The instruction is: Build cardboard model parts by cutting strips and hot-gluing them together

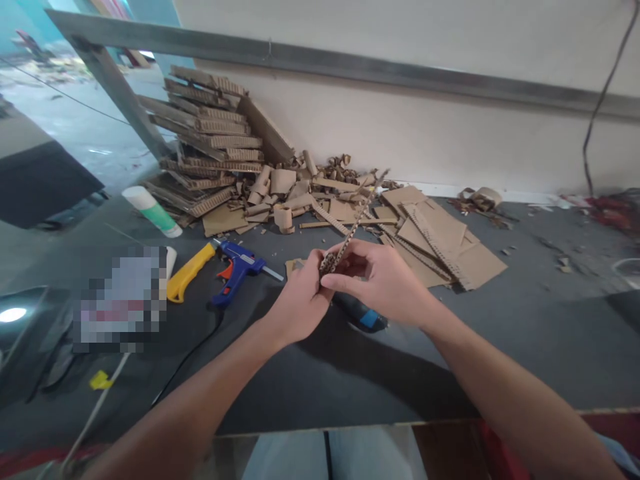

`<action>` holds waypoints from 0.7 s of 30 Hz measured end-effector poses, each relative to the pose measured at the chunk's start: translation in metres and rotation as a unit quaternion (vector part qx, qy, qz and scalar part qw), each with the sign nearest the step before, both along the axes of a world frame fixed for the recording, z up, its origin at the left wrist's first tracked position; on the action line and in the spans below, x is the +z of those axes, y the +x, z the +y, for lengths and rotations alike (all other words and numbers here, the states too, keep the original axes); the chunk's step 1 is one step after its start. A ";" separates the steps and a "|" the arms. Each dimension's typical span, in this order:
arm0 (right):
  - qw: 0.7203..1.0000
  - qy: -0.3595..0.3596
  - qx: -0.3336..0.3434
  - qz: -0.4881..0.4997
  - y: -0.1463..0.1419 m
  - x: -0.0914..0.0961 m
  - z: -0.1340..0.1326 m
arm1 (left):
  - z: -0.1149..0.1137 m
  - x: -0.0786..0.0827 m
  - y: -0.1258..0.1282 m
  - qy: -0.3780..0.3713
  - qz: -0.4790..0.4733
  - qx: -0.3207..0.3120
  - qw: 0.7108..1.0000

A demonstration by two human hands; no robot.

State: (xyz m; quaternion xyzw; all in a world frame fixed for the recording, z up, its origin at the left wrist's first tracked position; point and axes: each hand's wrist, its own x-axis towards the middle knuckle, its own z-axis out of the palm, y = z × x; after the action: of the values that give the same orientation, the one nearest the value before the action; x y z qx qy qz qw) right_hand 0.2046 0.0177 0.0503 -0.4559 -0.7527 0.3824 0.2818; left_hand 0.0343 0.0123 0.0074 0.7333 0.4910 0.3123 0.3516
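Observation:
A thin strip of corrugated cardboard (361, 215) is held in both hands above the work table. Its lower end is coiled into a small tight roll between my fingers, while the free end sticks up and to the right. My left hand (303, 293) is closed round the coil from the left. From the other side, my right hand (383, 277) pinches the coil and strip with thumb and fingers. Below my hands lies a dark object with a blue patch (369, 320), partly hidden by them.
A blue glue gun (239, 263) and a yellow-handled cutter (193, 270) lie to the left, near a white-green tube (153, 212). Behind are stacked corrugated cardboard pieces (225, 127), loose scraps (283, 183) and flat cardboard sheets (480, 260). A metal rail (350, 63) runs along the wall.

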 end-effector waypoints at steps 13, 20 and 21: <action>0.968 0.128 -0.005 -0.214 0.024 -0.074 -0.032 | 0.010 0.016 -0.015 -0.057 0.177 0.024 0.982; 0.974 0.058 -0.056 -0.210 0.042 -0.051 -0.031 | 0.018 0.011 -0.025 -0.021 0.305 0.028 0.952; 0.978 0.037 -0.042 -0.200 0.049 -0.046 -0.029 | 0.019 0.010 -0.027 -0.019 0.314 0.030 0.949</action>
State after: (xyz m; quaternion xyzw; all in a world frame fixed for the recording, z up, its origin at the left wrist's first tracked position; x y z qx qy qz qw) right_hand 0.2539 -0.0116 0.0043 -0.5434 -0.7879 0.2428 0.1579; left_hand 0.0075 0.0312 0.0177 0.7726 0.6039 0.0670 0.1843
